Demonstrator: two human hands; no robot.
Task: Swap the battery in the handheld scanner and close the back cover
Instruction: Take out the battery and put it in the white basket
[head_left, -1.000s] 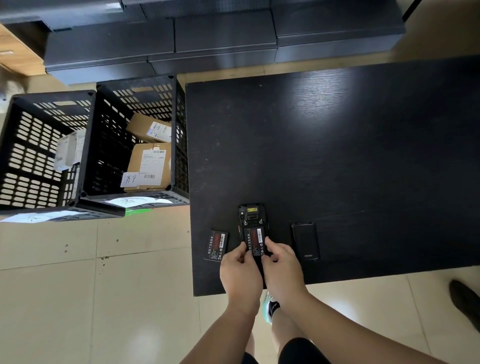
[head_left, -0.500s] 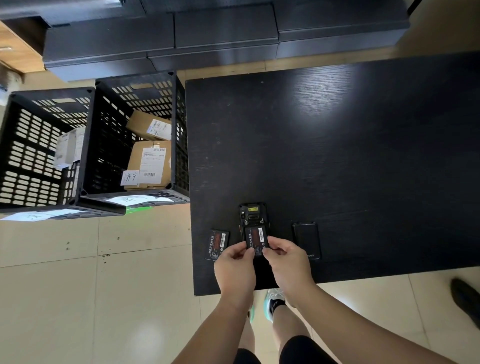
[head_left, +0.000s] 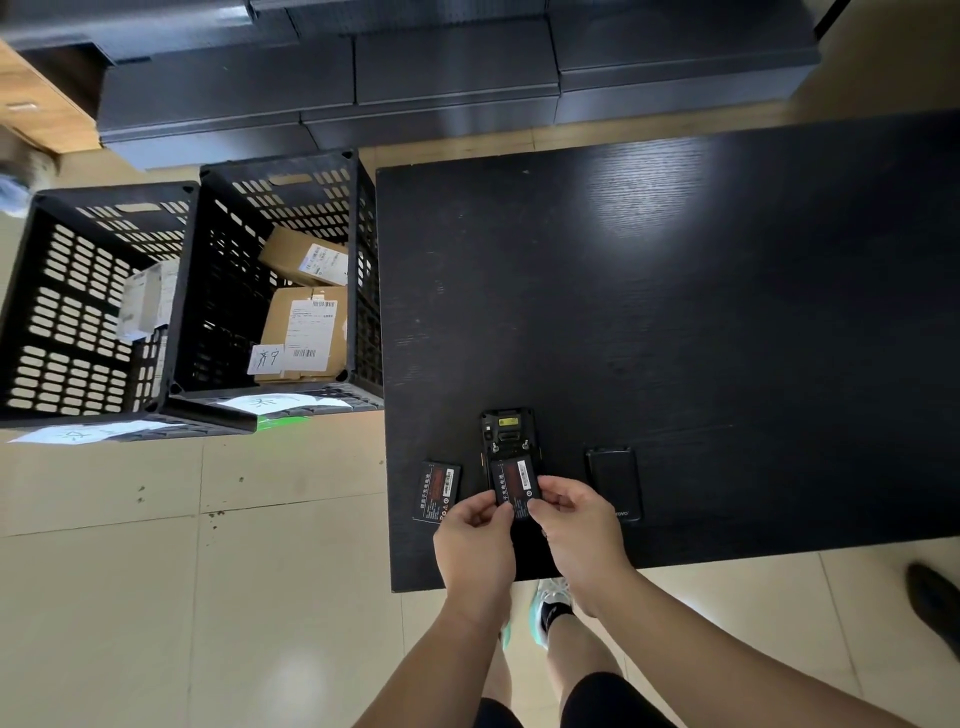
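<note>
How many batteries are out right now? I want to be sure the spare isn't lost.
2. One battery lies on the table left of the scanner; the other battery is held by both hands over the scanner's open back. None seem hidden.

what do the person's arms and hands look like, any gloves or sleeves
Both hands are bare: no gloves on the left hand or the right hand, and no rings, watch or wristbands show. The forearms are uncovered all the way to the bottom edge of the picture, so no sleeves are in view. No markings or tattoos are visible on them.
</note>
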